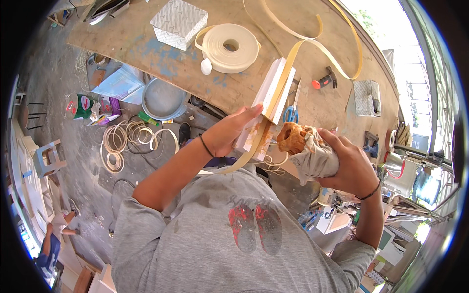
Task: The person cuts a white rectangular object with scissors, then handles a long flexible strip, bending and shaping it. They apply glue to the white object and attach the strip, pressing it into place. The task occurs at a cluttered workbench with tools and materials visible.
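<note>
My left hand [228,132] grips a white grooved block [274,83] from its left side, the thumb lying on top near the block's middle. A long pale yellow strip [288,61] runs lengthwise along the block and hangs off its near end towards my shirt. Brown sticky smears mark the near part of block and strip. My right hand [354,163] is wrapped round a container [315,163] in crumpled grey covering, tilted with its mouth towards the block. Thick orange-brown crust, like dried glue, coats that mouth. What is inside is hidden.
On the wooden table [132,41] are a roll of pale banding [229,49], blue-handled scissors [291,113], a hammer [325,80] and two patterned boxes [179,23]. Coiled strips [117,144] and a blue basin [163,99] are on the left floor. Another person [49,249] is at far left.
</note>
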Demonstrator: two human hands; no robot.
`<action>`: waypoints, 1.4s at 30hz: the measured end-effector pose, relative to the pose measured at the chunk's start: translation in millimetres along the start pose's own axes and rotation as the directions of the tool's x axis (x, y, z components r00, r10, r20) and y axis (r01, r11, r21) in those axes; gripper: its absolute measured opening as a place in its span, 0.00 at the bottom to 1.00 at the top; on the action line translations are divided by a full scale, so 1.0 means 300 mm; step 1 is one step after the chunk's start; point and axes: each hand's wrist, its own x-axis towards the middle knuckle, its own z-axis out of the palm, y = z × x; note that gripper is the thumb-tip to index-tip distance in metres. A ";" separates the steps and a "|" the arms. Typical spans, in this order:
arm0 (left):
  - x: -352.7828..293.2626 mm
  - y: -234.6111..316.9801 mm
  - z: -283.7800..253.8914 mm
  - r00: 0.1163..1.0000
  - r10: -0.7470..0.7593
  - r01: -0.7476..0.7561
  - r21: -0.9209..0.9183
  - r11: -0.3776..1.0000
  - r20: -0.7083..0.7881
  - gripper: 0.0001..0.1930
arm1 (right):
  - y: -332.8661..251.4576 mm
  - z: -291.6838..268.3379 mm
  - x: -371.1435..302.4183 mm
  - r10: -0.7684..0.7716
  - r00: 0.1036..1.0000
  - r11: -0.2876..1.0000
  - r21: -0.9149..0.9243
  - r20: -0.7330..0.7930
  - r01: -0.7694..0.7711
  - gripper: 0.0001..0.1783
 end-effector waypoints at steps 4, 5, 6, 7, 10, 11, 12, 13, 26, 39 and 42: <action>0.005 -0.003 0.004 1.000 0.006 -0.005 0.034 0.999 -0.023 0.38 | -0.010 -0.012 0.012 0.031 0.999 0.997 -0.072 0.031 -0.029 0.52; 0.009 -0.006 0.004 1.000 0.003 -0.002 0.043 0.999 -0.030 0.39 | -0.012 -0.014 0.013 0.033 0.999 0.996 -0.088 0.038 -0.030 0.52; 0.013 -0.011 0.005 0.999 0.001 0.001 0.052 0.999 -0.035 0.40 | -0.014 -0.016 0.013 0.037 0.998 0.994 -0.104 0.045 -0.032 0.52; 0.014 -0.012 0.010 0.998 -0.007 0.010 0.058 0.998 -0.054 0.36 | -0.017 -0.017 0.012 0.041 0.998 0.992 -0.120 0.052 -0.035 0.52; 0.014 -0.010 0.023 0.996 -0.022 0.028 0.069 0.997 -0.089 0.29 | -0.035 -0.028 0.009 0.088 0.992 0.984 -0.164 0.090 -0.073 0.52; 0.016 -0.013 0.020 0.996 -0.022 0.028 0.067 0.997 -0.083 0.29 | -0.042 -0.031 0.009 0.103 0.991 0.981 -0.174 0.087 -0.087 0.52; 0.018 -0.015 0.019 0.997 -0.022 0.027 0.066 0.997 -0.075 0.29 | -0.050 -0.033 0.008 0.120 0.989 0.977 -0.185 0.084 -0.103 0.53; 0.017 -0.016 0.021 0.996 -0.023 0.028 0.070 0.997 -0.081 0.29 | -0.057 -0.035 0.007 0.136 0.988 0.973 -0.196 0.080 -0.118 0.53; -0.013 -0.016 0.040 0.996 -0.023 0.033 0.113 0.993 -0.085 0.37 | -0.099 -0.045 0.002 0.123 0.989 0.957 -0.274 0.080 -0.097 0.52; -0.025 0.002 0.045 0.998 -0.038 0.044 0.121 0.992 -0.054 0.41 | -0.131 -0.067 0.003 0.122 0.988 0.943 -0.321 0.092 -0.086 0.51; -0.032 0.007 0.056 0.997 -0.042 0.049 0.118 0.992 -0.065 0.40 | -0.130 -0.066 0.002 0.119 0.989 0.943 -0.321 0.082 -0.087 0.51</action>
